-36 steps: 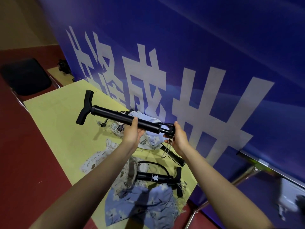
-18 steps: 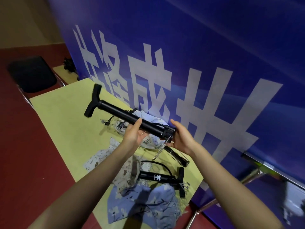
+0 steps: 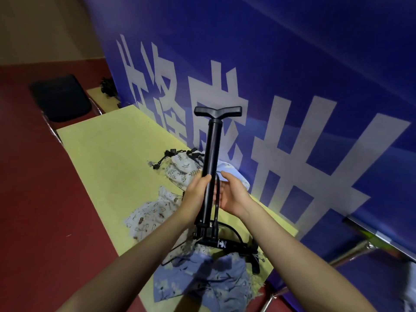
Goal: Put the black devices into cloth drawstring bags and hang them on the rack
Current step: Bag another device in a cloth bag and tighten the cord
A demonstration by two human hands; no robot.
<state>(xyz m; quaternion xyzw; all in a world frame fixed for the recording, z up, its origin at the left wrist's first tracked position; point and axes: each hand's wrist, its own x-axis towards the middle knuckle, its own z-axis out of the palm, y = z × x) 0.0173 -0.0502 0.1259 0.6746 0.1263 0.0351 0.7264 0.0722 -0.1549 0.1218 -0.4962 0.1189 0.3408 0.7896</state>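
Note:
A black hand pump [image 3: 212, 152] stands upright above the table, its T-handle on top. My left hand [image 3: 197, 194] grips its barrel at mid-height. My right hand [image 3: 234, 194] is beside the barrel, palm towards it and fingers relaxed, by the pump's thin hose. A second black pump [image 3: 234, 245] lies flat on the table below my arms. Cloth drawstring bags lie around: a blue floral bag [image 3: 200, 278] at the near edge, a cream printed bag [image 3: 150, 215] to the left, and a leaf-patterned bag [image 3: 182, 170] farther back.
The yellow table [image 3: 108, 154] runs along a blue banner wall [image 3: 292, 86] with large white characters. A black-seated chair [image 3: 60, 97] stands at the far left on the red floor. Metal legs [image 3: 351, 251] show at lower right. No rack is in view.
The pump swung from lying across my hands to upright, handle up. My right hand let go of its base end and moved up beside the barrel.

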